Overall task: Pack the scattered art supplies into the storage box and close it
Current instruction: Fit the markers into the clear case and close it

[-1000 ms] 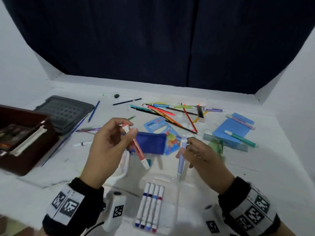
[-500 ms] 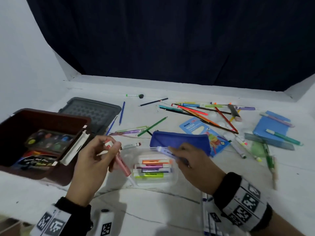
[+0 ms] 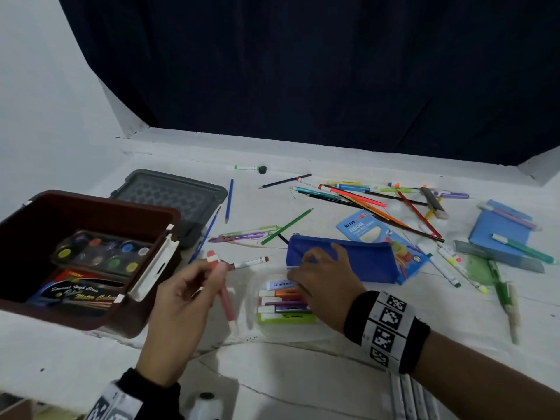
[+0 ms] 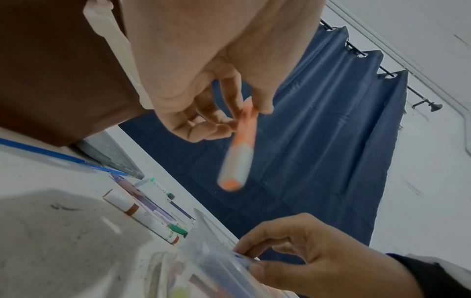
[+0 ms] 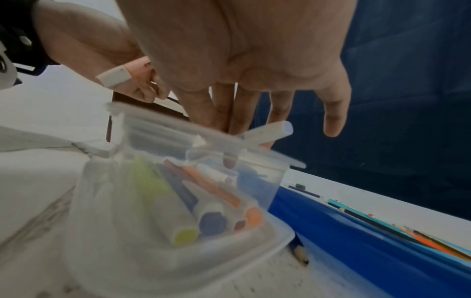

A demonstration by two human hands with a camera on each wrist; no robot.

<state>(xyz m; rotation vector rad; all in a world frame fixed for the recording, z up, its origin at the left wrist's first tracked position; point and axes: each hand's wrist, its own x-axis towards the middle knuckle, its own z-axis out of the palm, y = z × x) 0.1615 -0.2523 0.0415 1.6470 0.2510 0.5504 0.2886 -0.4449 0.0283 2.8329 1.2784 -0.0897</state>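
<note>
My right hand point(image 3: 325, 286) had just lowered its lilac marker point(image 3: 277, 284) into the clear tub point(image 3: 253, 301) at lower centre, fingers pinching it; my left hand point(image 3: 181, 301) gripped the pink marker point(image 3: 222, 286), next in, storage box point(image 3: 151, 316) left.

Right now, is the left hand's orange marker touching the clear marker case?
Apart. The head view shows the orange marker held by the left hand left of the clear marker case, with white table between them.

Clear glossy plastic case point(image 5: 178, 252); blue cloth pouch point(image 3: 363, 259); matt brown plastic box point(image 3: 145, 213).
</note>
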